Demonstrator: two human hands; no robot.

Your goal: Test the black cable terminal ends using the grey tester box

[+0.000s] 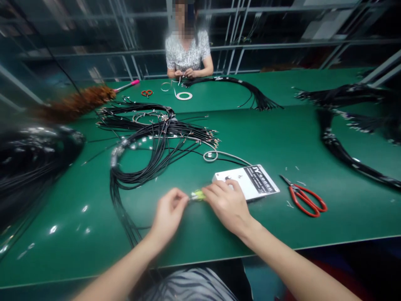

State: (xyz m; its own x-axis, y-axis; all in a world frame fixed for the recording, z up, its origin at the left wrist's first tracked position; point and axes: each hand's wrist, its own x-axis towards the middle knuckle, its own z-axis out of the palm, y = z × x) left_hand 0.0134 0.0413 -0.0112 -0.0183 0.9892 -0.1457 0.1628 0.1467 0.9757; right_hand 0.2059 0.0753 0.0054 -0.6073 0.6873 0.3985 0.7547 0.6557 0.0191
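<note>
My left hand (169, 211) is closed in a pinch, its fingertips holding what looks like the end of a thin cable (189, 197). Directly right of that tip is a small yellow-green piece (198, 195), its exact kind too small to tell. The bent fingers of my right hand (227, 202) close on the right side of this piece, partly covering it. Behind and beside my right hand lies a white box (250, 190) with a black printed label and a grey cord. A large bundle of black cables (140, 173) lies coiled beyond my left hand.
Red-handled cutters (305, 200) lie at right among small white scraps. More black cable bundles lie at far left (34, 159) and right (351, 159). Across the green table (275, 138), a co-worker (188, 54) handles cables near a white tape roll (184, 96), orange-handled scissors (147, 93) and a brown duster (81, 100).
</note>
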